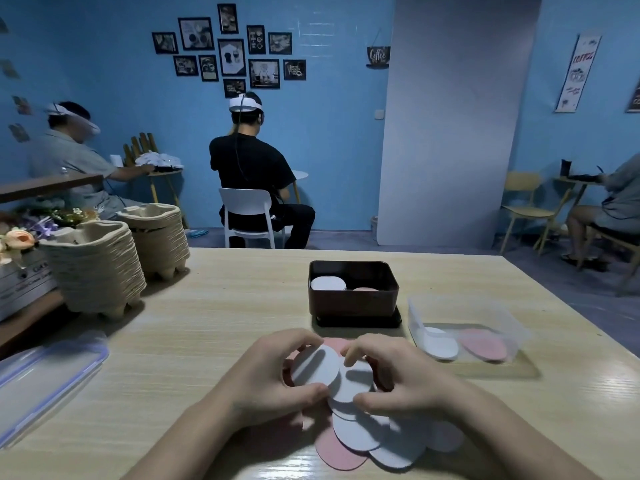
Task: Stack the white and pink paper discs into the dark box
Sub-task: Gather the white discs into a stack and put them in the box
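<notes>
Lower centre: left hand [273, 375] fingers pinch a tilted white disc [315, 370]; right hand [398, 379] fingers grip a second white disc [353, 386] lying partly beneath it. Both hands hide much of the pile of discs [356, 438] on the table [207, 306]. Dark box [353, 303], centre; its near wall conceals most of its contents

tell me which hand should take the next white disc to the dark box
Probably left: the left hand holds a raised white disc, and the white stack sits left in the dark box. The right hand pinches a lower disc.
</notes>
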Available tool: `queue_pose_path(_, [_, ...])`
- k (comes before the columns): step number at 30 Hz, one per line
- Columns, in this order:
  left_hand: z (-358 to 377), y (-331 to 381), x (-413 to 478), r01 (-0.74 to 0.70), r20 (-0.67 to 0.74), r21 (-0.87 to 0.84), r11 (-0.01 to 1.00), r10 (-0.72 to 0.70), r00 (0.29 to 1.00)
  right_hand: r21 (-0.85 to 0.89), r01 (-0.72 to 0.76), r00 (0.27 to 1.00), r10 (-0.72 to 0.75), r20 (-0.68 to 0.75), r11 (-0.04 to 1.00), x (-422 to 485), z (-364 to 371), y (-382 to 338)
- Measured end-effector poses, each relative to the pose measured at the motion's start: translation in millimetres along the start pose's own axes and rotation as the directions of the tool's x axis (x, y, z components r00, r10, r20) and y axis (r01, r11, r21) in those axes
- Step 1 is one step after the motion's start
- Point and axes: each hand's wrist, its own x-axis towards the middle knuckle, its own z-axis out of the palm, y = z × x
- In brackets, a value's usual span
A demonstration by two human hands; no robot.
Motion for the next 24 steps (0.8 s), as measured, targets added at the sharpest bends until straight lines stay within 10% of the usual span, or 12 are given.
queue_pose_path(24, [16.8,-12.0,20.6,-0.085,-0.073,0.048,0.995,0.089,0.993,0.222,0.053,0.954,0.016,-0.299,0.974,5.2,9.6,15.6])
